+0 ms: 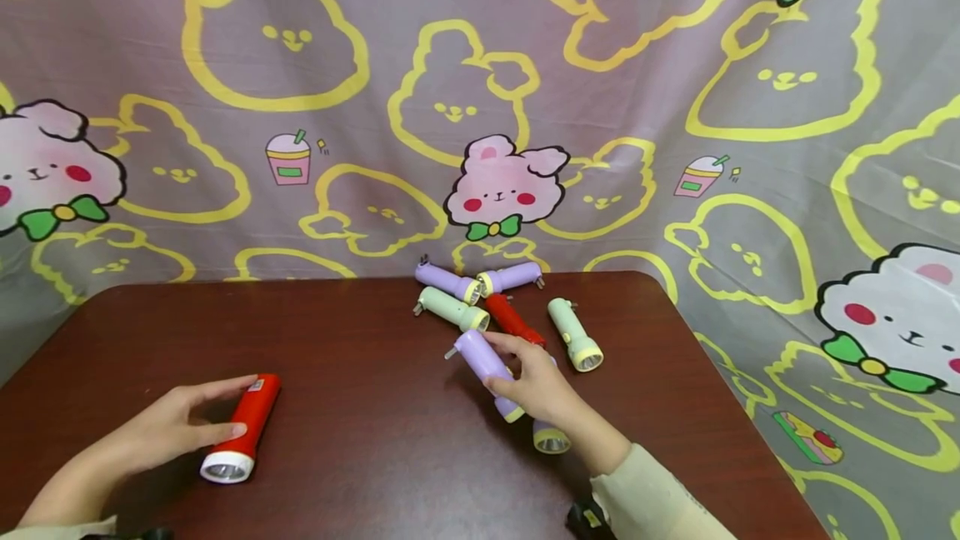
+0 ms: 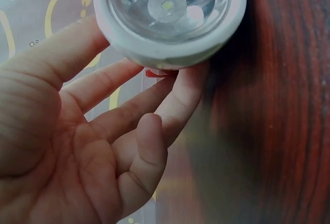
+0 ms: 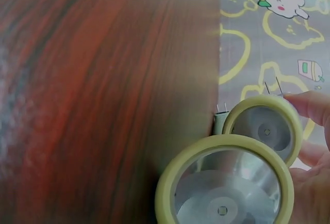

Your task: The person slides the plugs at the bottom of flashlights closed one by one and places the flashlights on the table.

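At the table's left, my left hand (image 1: 160, 432) grips a red flashlight (image 1: 253, 413) with a white head. Its lens (image 2: 167, 4) faces the left wrist camera, with the thumb on one side and fingers on the other. My right hand (image 1: 546, 386) pinches a purple flashlight (image 1: 483, 361) with a yellow rim, its metal plug prongs (image 1: 450, 352) sticking out at the far end. Below that hand lies another purple flashlight (image 1: 552, 438), mostly covered by it. In the right wrist view, the held flashlight's lens (image 3: 265, 128) shows behind a larger, nearer lens (image 3: 227, 193).
Beyond my right hand lie two more purple flashlights (image 1: 442, 280), two pale green flashlights (image 1: 570, 330) and a red flashlight (image 1: 513, 319), close together. They rest on a dark brown table (image 1: 360, 407). A cartoon-printed cloth (image 1: 360, 132) hangs behind the table and along its right side.
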Action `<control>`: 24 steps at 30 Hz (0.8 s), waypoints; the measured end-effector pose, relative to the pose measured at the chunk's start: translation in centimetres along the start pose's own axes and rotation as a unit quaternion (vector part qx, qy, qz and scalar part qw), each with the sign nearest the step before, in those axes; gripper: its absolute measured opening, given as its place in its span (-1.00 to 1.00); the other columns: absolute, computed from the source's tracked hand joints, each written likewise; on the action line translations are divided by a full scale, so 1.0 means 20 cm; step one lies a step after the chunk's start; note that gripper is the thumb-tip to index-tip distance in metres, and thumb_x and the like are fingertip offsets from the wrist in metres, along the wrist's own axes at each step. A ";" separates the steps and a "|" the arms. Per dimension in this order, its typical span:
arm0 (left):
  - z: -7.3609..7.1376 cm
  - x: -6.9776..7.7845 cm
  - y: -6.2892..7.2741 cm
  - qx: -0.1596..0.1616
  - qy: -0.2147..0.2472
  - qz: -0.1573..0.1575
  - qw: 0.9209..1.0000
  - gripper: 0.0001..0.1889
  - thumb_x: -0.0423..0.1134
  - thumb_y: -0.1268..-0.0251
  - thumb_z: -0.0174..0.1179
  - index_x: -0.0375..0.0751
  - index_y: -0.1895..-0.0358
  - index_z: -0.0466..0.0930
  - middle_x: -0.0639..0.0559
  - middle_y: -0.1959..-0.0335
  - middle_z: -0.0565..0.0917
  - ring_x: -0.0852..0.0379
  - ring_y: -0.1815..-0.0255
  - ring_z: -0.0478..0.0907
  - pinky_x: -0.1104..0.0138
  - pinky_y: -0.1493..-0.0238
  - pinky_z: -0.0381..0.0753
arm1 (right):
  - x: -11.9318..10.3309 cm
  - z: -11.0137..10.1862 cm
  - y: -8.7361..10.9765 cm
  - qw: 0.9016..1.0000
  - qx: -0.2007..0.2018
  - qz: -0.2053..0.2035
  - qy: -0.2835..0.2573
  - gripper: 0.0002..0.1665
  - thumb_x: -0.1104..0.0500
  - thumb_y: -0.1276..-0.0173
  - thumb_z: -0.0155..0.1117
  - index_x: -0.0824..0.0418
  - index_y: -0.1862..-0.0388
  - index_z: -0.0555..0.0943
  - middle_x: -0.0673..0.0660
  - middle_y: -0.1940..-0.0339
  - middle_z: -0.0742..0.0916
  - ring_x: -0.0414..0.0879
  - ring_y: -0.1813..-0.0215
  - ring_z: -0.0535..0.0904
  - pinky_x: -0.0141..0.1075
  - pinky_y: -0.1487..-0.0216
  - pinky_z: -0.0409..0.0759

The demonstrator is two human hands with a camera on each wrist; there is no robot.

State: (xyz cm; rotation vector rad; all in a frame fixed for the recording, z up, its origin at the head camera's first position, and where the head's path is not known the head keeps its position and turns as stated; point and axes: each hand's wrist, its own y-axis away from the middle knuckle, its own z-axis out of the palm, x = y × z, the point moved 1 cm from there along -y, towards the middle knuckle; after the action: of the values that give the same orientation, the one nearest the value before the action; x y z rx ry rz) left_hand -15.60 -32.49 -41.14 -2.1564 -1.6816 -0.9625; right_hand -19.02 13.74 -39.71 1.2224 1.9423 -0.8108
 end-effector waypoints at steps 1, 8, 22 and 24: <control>0.00 0.00 0.00 -0.001 0.003 -0.001 1.000 -0.28 -0.09 -0.28 0.32 -0.32 -0.44 0.33 -0.44 -0.24 0.53 -0.35 -0.21 0.49 -0.01 0.02 0.62 | 0.00 0.00 0.00 1.000 0.002 -0.001 -0.002 -0.32 0.39 -0.20 0.39 0.26 -0.34 0.50 0.31 -0.08 0.69 0.11 0.11 0.68 -0.30 0.18 0.67; 0.00 0.01 0.01 0.002 0.007 0.006 1.000 -0.27 -0.10 -0.26 0.34 -0.33 -0.43 0.33 -0.46 -0.22 0.53 -0.31 -0.17 0.54 0.37 0.17 0.59 | -0.01 0.00 0.00 1.000 0.022 -0.002 -0.010 -0.32 0.42 -0.17 0.40 0.30 -0.31 0.50 0.30 -0.03 0.70 0.09 0.11 0.66 -0.18 0.08 0.67; 0.01 0.00 0.01 0.007 0.008 0.009 1.000 -0.28 -0.08 -0.27 0.34 -0.31 -0.43 0.34 -0.42 -0.22 0.55 0.03 -0.12 0.57 0.43 0.18 0.58 | -0.04 -0.02 0.03 0.999 0.028 0.010 -0.014 -0.29 0.39 -0.18 0.41 0.30 -0.36 0.47 0.29 -0.04 0.67 0.10 0.12 0.64 -0.26 0.19 0.66; 0.01 0.00 0.01 0.011 0.002 0.011 1.000 -0.29 -0.08 -0.27 0.33 -0.30 -0.42 0.35 -0.39 -0.21 0.57 0.08 -0.13 0.57 0.42 0.17 0.57 | -0.04 -0.02 0.04 0.999 0.034 0.008 -0.013 -0.28 0.38 -0.18 0.41 0.32 -0.36 0.47 0.28 -0.03 0.66 0.11 0.09 0.64 -0.25 0.16 0.65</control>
State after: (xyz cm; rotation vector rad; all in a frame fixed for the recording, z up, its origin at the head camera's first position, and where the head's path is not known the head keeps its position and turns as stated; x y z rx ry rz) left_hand -15.35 -32.41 -41.26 -2.1543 -1.6546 -0.9372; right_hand -18.14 13.87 -38.97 1.2605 1.8953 -0.8856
